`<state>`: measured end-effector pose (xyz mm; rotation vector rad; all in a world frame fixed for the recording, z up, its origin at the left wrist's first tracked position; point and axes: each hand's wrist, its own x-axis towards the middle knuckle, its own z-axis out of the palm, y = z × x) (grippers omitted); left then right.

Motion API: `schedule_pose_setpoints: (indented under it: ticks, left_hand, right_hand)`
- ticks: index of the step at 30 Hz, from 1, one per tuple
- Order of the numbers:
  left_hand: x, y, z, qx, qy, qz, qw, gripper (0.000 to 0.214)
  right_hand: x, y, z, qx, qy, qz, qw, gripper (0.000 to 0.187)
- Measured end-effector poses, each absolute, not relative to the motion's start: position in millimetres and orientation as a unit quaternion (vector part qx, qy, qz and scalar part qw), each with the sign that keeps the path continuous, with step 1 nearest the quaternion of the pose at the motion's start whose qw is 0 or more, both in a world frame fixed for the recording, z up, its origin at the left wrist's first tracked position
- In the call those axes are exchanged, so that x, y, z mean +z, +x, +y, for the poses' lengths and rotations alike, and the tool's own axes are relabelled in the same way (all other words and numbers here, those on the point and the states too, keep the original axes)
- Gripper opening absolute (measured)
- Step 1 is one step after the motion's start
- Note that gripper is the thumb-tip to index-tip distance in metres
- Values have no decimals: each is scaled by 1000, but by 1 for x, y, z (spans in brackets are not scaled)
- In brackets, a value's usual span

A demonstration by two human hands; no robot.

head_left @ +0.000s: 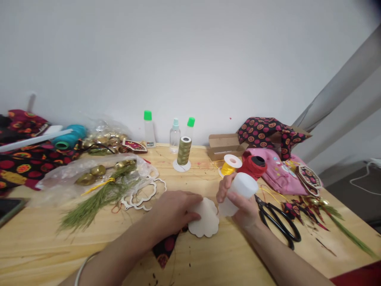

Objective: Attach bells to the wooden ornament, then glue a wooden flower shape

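Near the middle of the table, my left hand [174, 208] grips a pale, scalloped flat piece [205, 222] by its left side, thumb and fingers closed at its edge. My right hand [245, 210] is wrapped round a translucent white bottle [244, 185], tilted with its base up and its lower end close to the scalloped piece's right edge. Whether the bottle touches the piece I cannot tell. Under my left hand, a dark patterned fabric scrap [164, 250] sticks out toward me. Black-handled scissors [279, 222] lie just right of my right wrist.
Scalloped cut-out frames [144, 200], a green tassel [92, 206] and bagged brass bells [98, 171] lie at left. Behind stand an olive thread cone [184, 151], a green-capped bottle [149, 131] and a clear bottle [175, 137]. Yellow [228, 169] and red spools [251, 167] sit at right.
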<state>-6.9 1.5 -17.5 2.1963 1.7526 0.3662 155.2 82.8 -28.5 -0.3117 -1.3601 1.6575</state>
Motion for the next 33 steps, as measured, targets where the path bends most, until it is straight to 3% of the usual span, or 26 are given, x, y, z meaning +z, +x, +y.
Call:
schedule_pose_setpoints:
  ticks: [7,13,22,33]
  left_hand:
    - [-18,-5,-1,130,771,606,148,20]
    - [-15,-2,-2,122,770,613,130,12]
    - [-10,1,-5,99,763,625,129,22]
    - [-7,0,-5,114,768,616,136,19]
  right_hand:
    - [-27,154,78,689,-126,-572,428,21]
    - [-29,152,76,680,-134,-563,450,22]
    - [-30,153,71,691,-121,-561,440,21]
    - [-28,152,69,713,-100,-559,411,21]
